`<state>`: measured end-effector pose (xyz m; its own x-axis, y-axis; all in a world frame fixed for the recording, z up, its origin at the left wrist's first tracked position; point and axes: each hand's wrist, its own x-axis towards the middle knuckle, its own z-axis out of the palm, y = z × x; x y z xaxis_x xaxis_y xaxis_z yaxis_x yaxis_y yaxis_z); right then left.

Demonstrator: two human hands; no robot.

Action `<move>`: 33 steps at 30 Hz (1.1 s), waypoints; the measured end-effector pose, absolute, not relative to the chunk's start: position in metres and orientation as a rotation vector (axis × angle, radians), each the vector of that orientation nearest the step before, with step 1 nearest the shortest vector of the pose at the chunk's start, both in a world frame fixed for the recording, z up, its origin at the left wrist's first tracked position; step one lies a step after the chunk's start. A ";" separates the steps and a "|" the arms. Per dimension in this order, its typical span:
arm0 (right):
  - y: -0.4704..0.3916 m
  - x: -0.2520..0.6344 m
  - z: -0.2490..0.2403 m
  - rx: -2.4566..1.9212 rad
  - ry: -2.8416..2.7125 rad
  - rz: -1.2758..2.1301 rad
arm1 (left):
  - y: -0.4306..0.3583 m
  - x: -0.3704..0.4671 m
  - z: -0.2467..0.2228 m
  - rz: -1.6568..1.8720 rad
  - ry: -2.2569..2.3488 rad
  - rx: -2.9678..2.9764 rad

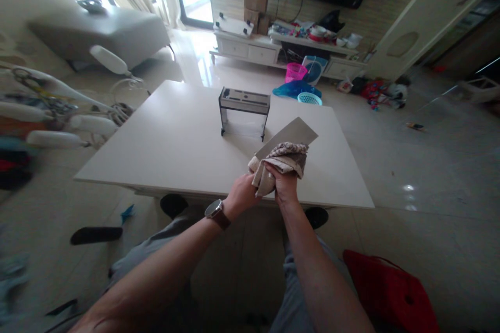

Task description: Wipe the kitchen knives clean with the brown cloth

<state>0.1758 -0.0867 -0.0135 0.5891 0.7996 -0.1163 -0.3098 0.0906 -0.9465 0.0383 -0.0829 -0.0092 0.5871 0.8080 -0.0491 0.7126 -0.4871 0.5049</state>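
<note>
A wide rectangular metal blade, that of a cleaver point(289, 135), slants over the near right part of the white table. A folded beige and brown patterned cloth point(283, 158) covers its near side and hides the handle. My right hand point(285, 182) is closed on this cloth, with the thumb on top. Beside it, my left hand point(242, 191) is closed at the cloth's lower left edge, where the handle appears to be; its fingertips are hidden. A knife block point(245, 101) with a slotted dark top and clear sides stands beyond the hands.
The white table point(164, 135) lies in front of me. Past its far edge are a light blue basket point(310, 98), a blue bag point(295, 88) and a pink basket point(296, 72). A red bag point(390, 291) lies on the floor at right; white-padded equipment point(94, 125) stands at left.
</note>
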 end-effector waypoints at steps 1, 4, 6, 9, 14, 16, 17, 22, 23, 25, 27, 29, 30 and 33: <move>-0.086 0.176 -0.013 -1.236 -0.516 0.861 | -0.084 0.039 -0.010 0.277 1.204 2.336; -0.086 0.179 -0.014 -1.317 -0.547 0.815 | -0.084 0.040 -0.012 0.301 1.193 2.324; -0.087 0.182 -0.017 -1.356 -0.559 0.809 | -0.084 0.039 -0.013 0.309 1.179 2.311; -0.089 0.187 -0.023 -1.406 -0.558 0.824 | -0.082 0.037 -0.012 0.306 1.164 2.303; -0.094 0.194 -0.024 -1.422 -0.600 0.844 | -0.079 0.032 -0.001 0.286 1.174 2.268; -0.096 0.197 -0.019 -1.398 -0.618 0.859 | -0.078 0.030 0.004 0.290 1.191 2.250; -0.097 0.198 -0.017 -1.380 -0.621 0.877 | -0.077 0.030 0.005 0.290 1.200 2.246; -0.094 0.206 -0.010 -1.293 -0.610 0.885 | -0.069 0.027 0.008 0.291 1.269 2.289; -0.093 0.207 -0.010 -1.286 -0.602 0.851 | -0.068 0.026 0.009 0.292 1.287 2.298; -0.090 0.206 -0.010 -1.265 -0.560 0.778 | -0.067 0.026 0.009 0.294 1.314 2.308; -0.088 0.202 -0.009 -1.235 -0.499 0.739 | -0.070 0.030 0.008 0.294 1.318 2.317; -0.087 0.196 -0.008 -1.217 -0.455 0.744 | -0.076 0.036 0.005 0.282 1.309 2.320; -0.086 0.193 -0.007 -1.214 -0.448 0.757 | -0.080 0.039 0.004 0.264 1.307 2.316; -0.085 0.184 -0.006 -1.228 -0.471 0.781 | -0.088 0.049 -0.001 0.240 1.290 2.303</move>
